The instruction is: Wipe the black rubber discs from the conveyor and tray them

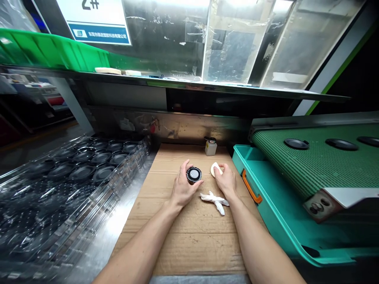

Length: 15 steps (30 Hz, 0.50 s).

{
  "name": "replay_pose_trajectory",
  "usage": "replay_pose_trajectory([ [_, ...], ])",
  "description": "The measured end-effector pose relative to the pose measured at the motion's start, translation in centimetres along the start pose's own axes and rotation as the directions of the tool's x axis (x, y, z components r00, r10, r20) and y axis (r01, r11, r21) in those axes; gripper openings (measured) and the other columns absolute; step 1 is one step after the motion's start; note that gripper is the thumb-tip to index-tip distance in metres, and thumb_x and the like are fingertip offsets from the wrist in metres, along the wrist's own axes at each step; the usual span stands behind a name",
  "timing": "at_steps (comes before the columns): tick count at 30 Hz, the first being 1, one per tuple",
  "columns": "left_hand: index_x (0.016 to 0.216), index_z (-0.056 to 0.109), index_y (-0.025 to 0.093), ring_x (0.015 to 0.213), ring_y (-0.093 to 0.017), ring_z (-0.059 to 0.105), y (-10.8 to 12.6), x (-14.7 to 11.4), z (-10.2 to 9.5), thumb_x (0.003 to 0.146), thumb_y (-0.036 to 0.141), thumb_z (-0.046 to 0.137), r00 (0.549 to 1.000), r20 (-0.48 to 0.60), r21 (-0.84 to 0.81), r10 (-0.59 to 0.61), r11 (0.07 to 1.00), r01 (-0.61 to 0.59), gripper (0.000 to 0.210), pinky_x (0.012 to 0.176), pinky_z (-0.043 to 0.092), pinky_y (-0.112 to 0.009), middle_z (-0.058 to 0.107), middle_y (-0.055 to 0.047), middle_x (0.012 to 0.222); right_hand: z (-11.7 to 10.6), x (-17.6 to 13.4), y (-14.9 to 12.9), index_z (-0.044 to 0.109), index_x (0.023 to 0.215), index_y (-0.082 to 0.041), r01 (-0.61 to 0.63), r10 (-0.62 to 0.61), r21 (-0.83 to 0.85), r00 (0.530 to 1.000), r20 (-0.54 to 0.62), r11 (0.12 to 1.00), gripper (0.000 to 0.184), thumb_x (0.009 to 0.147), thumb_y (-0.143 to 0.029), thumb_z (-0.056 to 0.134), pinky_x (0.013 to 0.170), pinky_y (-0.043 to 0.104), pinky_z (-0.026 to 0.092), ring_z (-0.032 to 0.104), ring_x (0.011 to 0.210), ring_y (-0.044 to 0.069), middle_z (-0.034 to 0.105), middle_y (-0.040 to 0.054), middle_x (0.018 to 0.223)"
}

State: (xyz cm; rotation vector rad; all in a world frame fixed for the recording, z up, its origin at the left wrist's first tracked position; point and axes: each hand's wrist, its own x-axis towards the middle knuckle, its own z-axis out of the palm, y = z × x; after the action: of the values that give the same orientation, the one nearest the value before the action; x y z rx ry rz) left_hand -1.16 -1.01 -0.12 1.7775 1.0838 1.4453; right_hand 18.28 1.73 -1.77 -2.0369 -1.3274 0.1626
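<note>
Between its thumb and fingers, my left hand [182,188] grips a small round black part [194,174] with a pale, shiny centre. My right hand [226,179], just to the right, pinches a white round pad [215,169] by its edge; pad and black part are apart. A crumpled white cloth [215,202] lies on the cardboard [177,244] below both hands. Behind them stands a small bottle [211,147] with a dark cap and whitish contents.
At left, clear plastic trays [89,161] hold several black round parts. A teal bin [275,205] with an orange handle [251,187] stands at right, beside a green conveyor belt [325,169] carrying black discs [296,144]. A metal shelf [207,85] crosses overhead, bearing a green crate [53,51].
</note>
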Motion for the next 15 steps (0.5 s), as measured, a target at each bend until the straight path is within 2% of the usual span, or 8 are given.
replay_pose_trajectory([
  [2, 0.135, 0.041, 0.026, 0.118, -0.023, 0.054, 0.0, 0.1, 0.0, 0.069, 0.03, 0.078, 1.0, -0.023, -0.003, 0.012, 1.0, -0.012, 0.076, 0.103, 0.038, -0.035, 0.058, -0.009, 0.128, 0.0, 0.0, 0.0, 0.064, 0.109, -0.025, -0.002, 0.002, -0.001, 1.0, 0.006, 1.0, 0.034, 0.089, -0.048, 0.05, 0.063, 0.027, 0.035, 0.062, 0.082, 0.022, 0.07, 0.0052, 0.093],
  [4, 0.122, 0.055, 0.025, 0.114, -0.024, 0.056, -0.3, 0.6, -0.2, 0.074, 0.038, 0.073, 0.999, -0.032, 0.059, 0.024, 0.998, -0.022, 0.053, 0.1, 0.039, -0.035, 0.062, -0.009, 0.121, 0.0, -0.1, 0.0, 0.063, 0.109, -0.025, -0.001, 0.001, -0.004, 1.0, 0.011, 1.0, 0.034, 0.089, -0.049, 0.049, 0.063, 0.027, 0.035, 0.062, 0.081, 0.022, 0.07, 0.0053, 0.09],
  [6, 0.104, 0.063, 0.024, 0.105, -0.025, 0.06, -1.0, 2.0, -0.7, 0.084, 0.047, 0.059, 1.0, -0.007, 0.171, -0.017, 0.985, 0.018, 0.03, 0.094, 0.042, -0.036, 0.067, -0.009, 0.108, 0.0, -0.1, -0.1, 0.063, 0.11, -0.025, -0.005, 0.005, -0.01, 1.0, 0.018, 1.0, 0.034, 0.09, -0.048, 0.049, 0.064, 0.027, 0.036, 0.062, 0.081, 0.022, 0.07, 0.0056, 0.09],
  [8, 0.094, 0.064, 0.025, 0.095, -0.025, 0.064, -1.9, 4.2, -1.4, 0.09, 0.053, 0.043, 0.99, 0.029, 0.375, -0.139, 0.919, 0.118, 0.035, 0.086, 0.044, -0.035, 0.07, -0.009, 0.095, 0.1, -0.1, -0.2, 0.062, 0.11, -0.025, -0.009, 0.01, -0.016, 1.0, 0.025, 1.0, 0.034, 0.09, -0.048, 0.048, 0.065, 0.027, 0.037, 0.063, 0.083, 0.022, 0.07, 0.0059, 0.091],
  [10, 0.094, 0.064, 0.023, 0.092, -0.027, 0.065, -2.8, 6.6, -2.2, 0.091, 0.056, 0.036, 0.966, 0.037, 0.585, -0.256, 0.789, 0.187, 0.044, 0.082, 0.045, -0.036, 0.071, -0.012, 0.092, 0.1, -0.1, -0.3, 0.062, 0.111, -0.026, -0.015, 0.016, -0.017, 0.999, 0.032, 1.0, 0.033, 0.091, -0.048, 0.047, 0.066, 0.027, 0.038, 0.063, 0.084, 0.022, 0.07, 0.006, 0.091],
  [12, 0.092, 0.064, 0.021, 0.093, -0.03, 0.065, -3.3, 8.8, -3.1, 0.09, 0.058, 0.034, 0.953, 0.042, 0.718, -0.3, 0.672, 0.18, 0.048, 0.082, 0.044, -0.036, 0.07, -0.016, 0.094, 0.0, -0.1, -0.5, 0.061, 0.111, -0.027, -0.022, 0.022, -0.014, 0.999, 0.039, 1.0, 0.032, 0.091, -0.047, 0.046, 0.066, 0.027, 0.039, 0.064, 0.085, 0.022, 0.07, 0.0059, 0.091],
  [15, 0.083, 0.065, 0.015, 0.094, -0.033, 0.064, -3.5, 10.7, -4.4, 0.087, 0.054, 0.037, 0.942, 0.073, 0.788, -0.327, 0.598, 0.147, 0.048, 0.082, 0.044, -0.04, 0.068, -0.021, 0.096, -0.2, -0.3, -0.8, 0.06, 0.11, -0.028, -0.032, 0.032, -0.002, 0.998, 0.055, 1.0, 0.029, 0.092, -0.045, 0.045, 0.065, 0.028, 0.039, 0.065, 0.083, 0.023, 0.07, 0.0053, 0.089],
])
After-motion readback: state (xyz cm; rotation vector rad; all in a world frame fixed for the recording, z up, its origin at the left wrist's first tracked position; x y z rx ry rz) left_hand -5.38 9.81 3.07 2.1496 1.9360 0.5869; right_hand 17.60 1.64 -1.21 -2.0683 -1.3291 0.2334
